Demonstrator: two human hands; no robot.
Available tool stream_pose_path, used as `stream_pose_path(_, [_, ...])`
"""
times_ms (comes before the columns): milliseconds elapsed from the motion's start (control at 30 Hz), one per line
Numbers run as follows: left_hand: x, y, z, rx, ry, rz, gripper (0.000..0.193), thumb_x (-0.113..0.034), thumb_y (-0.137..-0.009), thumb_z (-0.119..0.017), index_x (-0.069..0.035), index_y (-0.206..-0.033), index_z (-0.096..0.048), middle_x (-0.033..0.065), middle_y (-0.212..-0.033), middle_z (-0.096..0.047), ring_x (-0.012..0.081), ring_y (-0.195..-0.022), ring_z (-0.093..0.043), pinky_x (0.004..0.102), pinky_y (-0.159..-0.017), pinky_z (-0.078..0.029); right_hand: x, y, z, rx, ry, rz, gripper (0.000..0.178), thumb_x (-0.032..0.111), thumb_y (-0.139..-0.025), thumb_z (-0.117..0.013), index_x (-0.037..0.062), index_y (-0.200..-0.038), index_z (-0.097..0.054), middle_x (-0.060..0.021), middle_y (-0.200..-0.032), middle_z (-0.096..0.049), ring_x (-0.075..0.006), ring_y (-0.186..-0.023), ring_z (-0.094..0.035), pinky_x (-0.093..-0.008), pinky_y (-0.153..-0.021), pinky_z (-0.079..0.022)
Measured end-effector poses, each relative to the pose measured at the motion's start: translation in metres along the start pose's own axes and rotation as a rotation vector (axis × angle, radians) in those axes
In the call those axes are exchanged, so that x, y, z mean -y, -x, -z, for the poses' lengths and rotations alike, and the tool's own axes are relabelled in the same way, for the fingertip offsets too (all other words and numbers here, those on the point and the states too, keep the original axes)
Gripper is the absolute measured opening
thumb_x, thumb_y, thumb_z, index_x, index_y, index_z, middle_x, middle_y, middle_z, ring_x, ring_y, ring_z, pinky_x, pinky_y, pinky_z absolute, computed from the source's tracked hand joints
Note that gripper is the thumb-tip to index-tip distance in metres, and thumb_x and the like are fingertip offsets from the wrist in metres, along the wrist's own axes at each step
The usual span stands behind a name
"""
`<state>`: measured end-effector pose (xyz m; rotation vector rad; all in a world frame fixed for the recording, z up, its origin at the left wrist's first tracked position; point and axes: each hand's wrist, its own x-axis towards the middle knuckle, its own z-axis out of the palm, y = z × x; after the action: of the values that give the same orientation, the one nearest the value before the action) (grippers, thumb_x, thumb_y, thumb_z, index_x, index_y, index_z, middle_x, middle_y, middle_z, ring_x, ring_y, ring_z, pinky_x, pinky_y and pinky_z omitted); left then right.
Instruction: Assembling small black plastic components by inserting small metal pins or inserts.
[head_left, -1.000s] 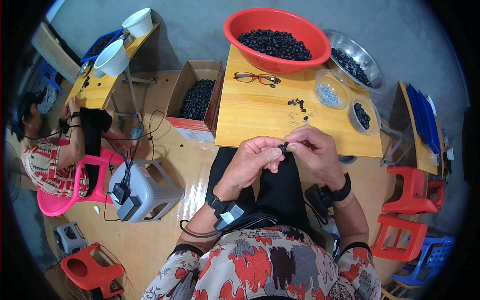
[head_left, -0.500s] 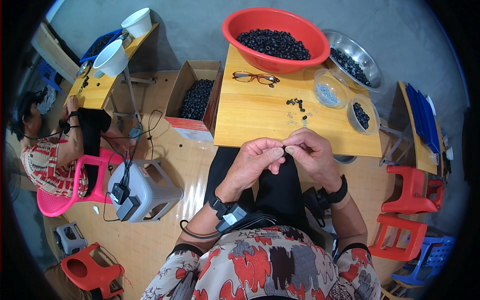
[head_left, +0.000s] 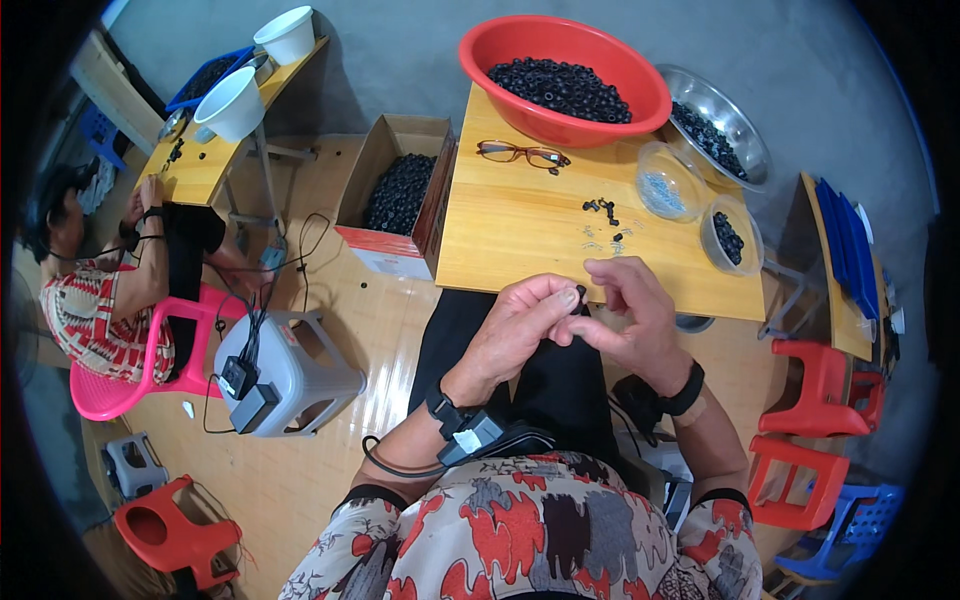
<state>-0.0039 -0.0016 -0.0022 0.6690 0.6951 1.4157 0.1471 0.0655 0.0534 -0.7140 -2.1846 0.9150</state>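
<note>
Half a second ago we had both sets of fingertips pinched together at one small spot; now the right hand has come away. Its index finger is lifted and spread from the thumb, with nothing that we can see between them. Our left hand has kept its pinch: thumb and index finger grip a small black piece, which now shows more clearly at those fingertips, just short of the edge of the yellow table. The right thumb points toward the curled left fingers, close beside them; we cannot tell whether they touch.

Beyond the fingers, the loose black pieces and the scattered clear bits lie grouped as they did. Farther out and to the left of them are the glasses, folded out on the wood. Farthest from the fingertips stands the red basin of black pieces, the metal bowl beside it. To the right of the fingers, and beyond them, we see the two clear tubs in the same arrangement. The cardboard box stays out to the left.
</note>
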Motion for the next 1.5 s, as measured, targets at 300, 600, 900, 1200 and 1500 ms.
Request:
stream_pose_path(300, [0.002, -0.001, 0.001, -0.051, -0.013, 0.014, 0.02, -0.021, -0.094, -0.051, -0.003, -0.095, -0.061, 0.0038, -0.083, -0.063, 0.0069, -0.071, -0.058, 0.0191, -0.065, -0.047, 0.0, -0.008, -0.007, 0.024, 0.604, 0.396, 0.04, 0.027, -0.065, -0.075, 0.0058, -0.094, -0.058, -0.0065, -0.079, -0.055, -0.0225, -0.066, -0.057, -0.0325, -0.057, -0.046])
stream_pose_path(600, [-0.009, 0.0, 0.003, -0.029, -0.049, 0.094, 0.029, -0.026, -0.095, -0.049, -0.001, -0.095, -0.062, 0.0076, -0.08, -0.067, 0.0069, -0.065, -0.058, 0.0197, -0.063, -0.049, -0.009, -0.007, -0.013, -0.084, 0.622, 0.426, 0.033, 0.024, -0.064, -0.074, 0.0048, -0.086, -0.058, -0.0047, -0.07, -0.051, -0.021, -0.061, -0.055, -0.0312, -0.053, -0.045])
stream_pose_path(900, [0.0, -0.001, 0.002, 0.005, -0.055, 0.066, 0.03, -0.026, -0.095, -0.049, -0.001, -0.089, -0.064, 0.0039, -0.074, -0.063, 0.0077, -0.064, -0.058, 0.0204, -0.061, -0.049, -0.016, -0.005, -0.014, -0.021, 0.712, 0.508, 0.026, 0.017, -0.064, -0.071, 0.0046, -0.083, -0.058, -0.0049, -0.066, -0.046, -0.02, -0.06, -0.054, -0.031, -0.052, -0.044])
stream_pose_path(1200, [0.005, -0.002, 0.0, -0.012, -0.071, 0.068, 0.028, -0.024, -0.095, -0.049, -0.001, -0.09, -0.065, 0.0027, -0.079, -0.063, 0.0065, -0.069, -0.057, 0.0197, -0.064, -0.047, -0.004, -0.009, -0.005, 0.01, 0.769, 0.475, 0.034, 0.032, -0.064, -0.073, 0.007, -0.076, -0.054, -0.0033, -0.065, -0.044, -0.0176, -0.059, -0.053, -0.0296, -0.052, -0.042])
stream_pose_path(1500, [-0.006, -0.001, -0.002, -0.018, -0.167, 0.132, 0.032, -0.027, -0.096, -0.046, 0.0, -0.093, -0.063, 0.0069, -0.083, -0.066, 0.0073, -0.069, -0.058, 0.0211, -0.065, -0.049, -0.006, -0.018, 0.004, 0.205, 0.894, 0.515, 0.037, 0.04, -0.065, -0.07, 0.0114, -0.071, -0.048, -0.0032, -0.066, -0.043, -0.0169, -0.058, -0.051, -0.0298, -0.05, -0.036])
